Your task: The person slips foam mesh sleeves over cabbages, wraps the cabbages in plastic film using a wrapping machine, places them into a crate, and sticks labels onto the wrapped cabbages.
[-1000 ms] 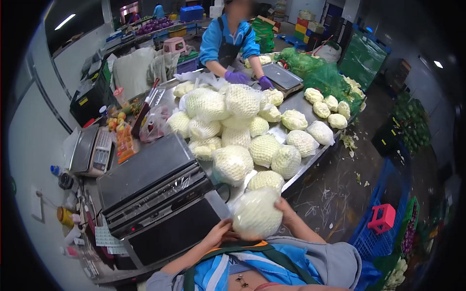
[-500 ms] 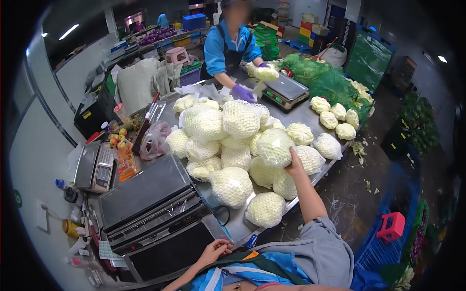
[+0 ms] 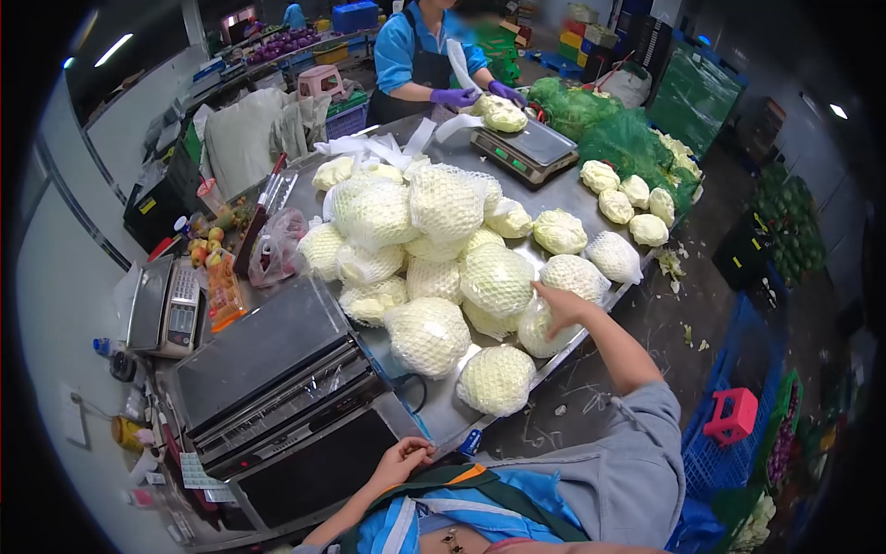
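Observation:
White cabbages in foam net sleeves lie heaped on the metal table, some with clear film over the net. My right hand [image 3: 565, 309] is at the right side of the heap, thumb and fingers apart, beside a film-wrapped cabbage [image 3: 496, 280] and over a lower netted cabbage [image 3: 544, 331]. Nothing is gripped in it. My left hand [image 3: 411, 454] rests with curled fingers near the front corner of the black-topped wrapping machine [image 3: 268, 365], and no object shows in it. Closest to me sits another wrapped cabbage [image 3: 496, 379].
Across the table a co-worker in blue [image 3: 420, 60] with purple gloves handles a cabbage [image 3: 503, 114] by a scale [image 3: 526, 148]. Bare cabbages [image 3: 616, 205] and green net sacks [image 3: 628, 162] lie at right. A second scale [image 3: 166, 305] stands left. A red stool [image 3: 732, 415] is beyond the table edge.
The film-wrapped cabbage now rests on the heap, and my right hand has let go and moved down beside it. The co-worker's cabbage is now at the scale. The view has shifted slightly.

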Motion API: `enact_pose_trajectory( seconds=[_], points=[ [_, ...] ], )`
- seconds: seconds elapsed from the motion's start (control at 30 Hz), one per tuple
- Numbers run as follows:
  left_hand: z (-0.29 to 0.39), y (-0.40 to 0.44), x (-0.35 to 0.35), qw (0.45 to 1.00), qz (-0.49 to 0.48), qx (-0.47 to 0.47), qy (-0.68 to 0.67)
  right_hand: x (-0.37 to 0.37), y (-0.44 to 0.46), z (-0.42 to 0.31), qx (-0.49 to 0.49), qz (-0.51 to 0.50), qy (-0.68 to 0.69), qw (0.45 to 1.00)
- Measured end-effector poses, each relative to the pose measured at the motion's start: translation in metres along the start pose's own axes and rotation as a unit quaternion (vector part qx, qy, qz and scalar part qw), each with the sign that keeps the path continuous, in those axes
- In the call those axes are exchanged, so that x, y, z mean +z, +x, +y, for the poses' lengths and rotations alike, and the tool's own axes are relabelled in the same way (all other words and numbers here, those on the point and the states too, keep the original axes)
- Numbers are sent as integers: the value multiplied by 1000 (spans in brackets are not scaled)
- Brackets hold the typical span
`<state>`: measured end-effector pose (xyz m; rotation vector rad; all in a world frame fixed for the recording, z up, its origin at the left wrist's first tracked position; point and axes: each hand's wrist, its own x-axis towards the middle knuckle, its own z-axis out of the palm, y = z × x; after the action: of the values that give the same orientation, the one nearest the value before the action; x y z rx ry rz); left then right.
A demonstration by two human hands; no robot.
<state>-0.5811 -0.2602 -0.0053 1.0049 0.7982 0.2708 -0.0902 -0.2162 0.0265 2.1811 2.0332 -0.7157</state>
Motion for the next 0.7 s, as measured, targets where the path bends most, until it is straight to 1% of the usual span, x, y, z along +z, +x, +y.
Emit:
enact_pose_trajectory(
  seconds=[0.03,0.13,0.2,0.27,0.3,0.33,0.4,0.47,0.5,0.53,0.57,0.6,0.63,0.67,0.7],
  points=[
    [2,-2,0,1000,-2,13,-5,-3,-9,-9,-2,-1,2,1000],
    [-2,-6,-7,1000,1,9,1,4,-48,-25,-95,58,-182,977],
    [-7,-6,-6,1000,-9,12,11,6,-51,-24,-104,60,-165,979],
    [-8,-7,-4,999,-31,27,0,8,-47,-15,-43,79,-63,994],
    [-9,-10,-6,999,-31,30,-1,10,-52,-7,-27,157,-14,987],
    [-10,-13,-8,998,-53,22,3,4,-61,-5,-29,158,-18,987],
    [-10,-14,-13,996,-93,12,7,-19,-74,-9,43,278,77,956],
    [0,-11,-20,985,-169,22,-33,-65,-94,-64,8,311,116,943],
    [17,-8,-20,979,-196,29,-42,-87,-104,-109,-15,319,105,942],
    [37,-5,-15,978,-184,15,-99,-96,-107,-148,-78,367,80,924],
    [65,-5,-11,968,-177,14,-176,-100,-104,-184,-175,403,59,896],
    [87,-5,-11,960,-176,47,-211,-99,-97,-221,-267,440,15,857],
    [97,0,-18,933,-203,111,-275,-95,-92,-261,-311,452,-6,836],
    [120,-7,-21,935,-148,135,-294,-79,-76,-287,-365,476,-51,798],
    [137,-13,-29,934,-76,182,-298,-67,-63,-314,-419,469,-73,774]
  ],
)
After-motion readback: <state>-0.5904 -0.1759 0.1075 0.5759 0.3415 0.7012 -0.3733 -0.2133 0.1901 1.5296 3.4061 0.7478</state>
